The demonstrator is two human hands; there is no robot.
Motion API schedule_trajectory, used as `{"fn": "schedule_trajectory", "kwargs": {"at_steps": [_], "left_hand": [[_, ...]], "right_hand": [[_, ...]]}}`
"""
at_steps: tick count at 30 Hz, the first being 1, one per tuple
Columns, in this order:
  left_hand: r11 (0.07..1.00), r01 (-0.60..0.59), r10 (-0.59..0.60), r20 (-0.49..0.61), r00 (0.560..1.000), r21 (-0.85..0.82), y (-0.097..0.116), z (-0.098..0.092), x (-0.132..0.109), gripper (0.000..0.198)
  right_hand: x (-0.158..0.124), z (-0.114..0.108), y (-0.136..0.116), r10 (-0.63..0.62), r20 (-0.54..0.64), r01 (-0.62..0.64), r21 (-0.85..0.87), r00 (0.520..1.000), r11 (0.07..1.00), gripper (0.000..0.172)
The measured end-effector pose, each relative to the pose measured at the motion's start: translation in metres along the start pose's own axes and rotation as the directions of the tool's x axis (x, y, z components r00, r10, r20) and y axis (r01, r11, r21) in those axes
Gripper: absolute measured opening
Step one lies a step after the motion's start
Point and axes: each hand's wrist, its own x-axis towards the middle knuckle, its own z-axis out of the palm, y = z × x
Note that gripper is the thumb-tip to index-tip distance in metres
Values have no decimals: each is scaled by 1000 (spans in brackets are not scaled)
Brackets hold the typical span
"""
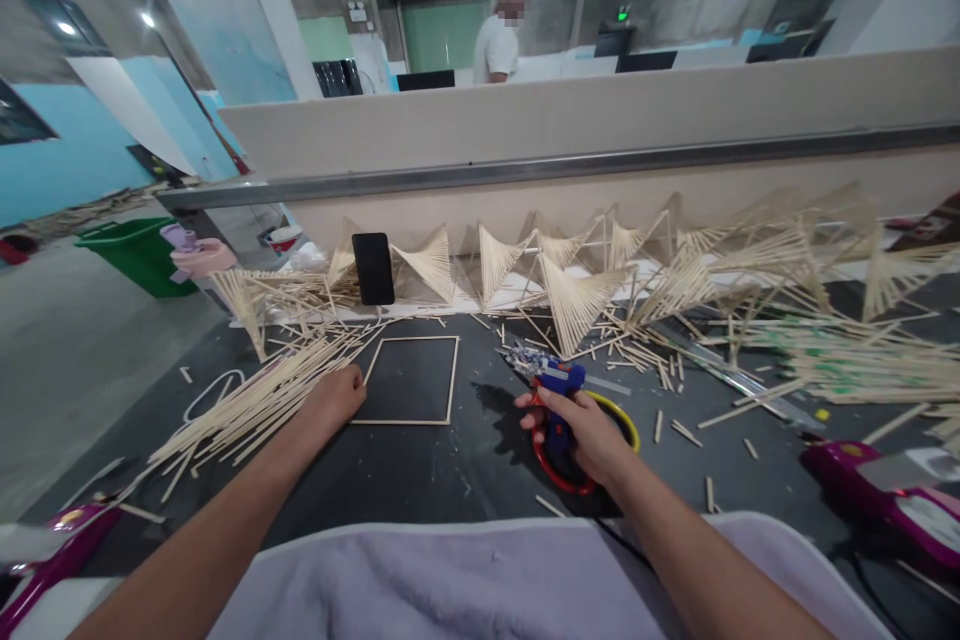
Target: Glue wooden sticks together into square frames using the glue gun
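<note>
A square frame of thin wooden sticks [451,380] lies flat on the dark table. My left hand [341,395] is closed at the frame's left side, its curled fingers on the stick there; the fingertips are partly hidden. In my right hand [585,430] is a blue glue gun [561,378], fingers wrapped about its handle, nozzle end toward the left. Beneath that hand sits a red and yellow ring-shaped object [626,420], partly covered. Close to the gun's front lies a clump of crumpled silvery bits [525,358].
Loose sticks [259,395] are heaped on the left. Twisted stick models [577,300] line the back, beside an upright black phone [373,268]. Cut pieces and a clear ruler-like strip [742,385] lie right. Purple devices [885,495] flank both sides. A person [496,45] stands beyond the partition.
</note>
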Motion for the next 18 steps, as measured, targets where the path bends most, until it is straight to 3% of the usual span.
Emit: {"fn": "schedule_trajectory", "kwargs": {"at_steps": [6, 12, 14, 18], "left_hand": [[994, 39, -39, 5, 999, -103, -2, 3, -1, 12], [958, 142, -117, 112, 987, -249, -12, -4, -12, 21], [931, 113, -69, 138, 988, -347, -19, -9, -19, 21], [886, -136, 195, 92, 976, -443, -33, -13, -32, 19]], "right_hand": [[0, -2, 4, 6, 5, -6, -21, 1000, 1000, 33], [-1, -3, 5, 12, 14, -12, -42, 1000, 999, 33], [-1, -5, 5, 13, 17, -12, -50, 1000, 999, 31], [-1, -7, 7, 29, 24, -28, -53, 999, 998, 29]]}}
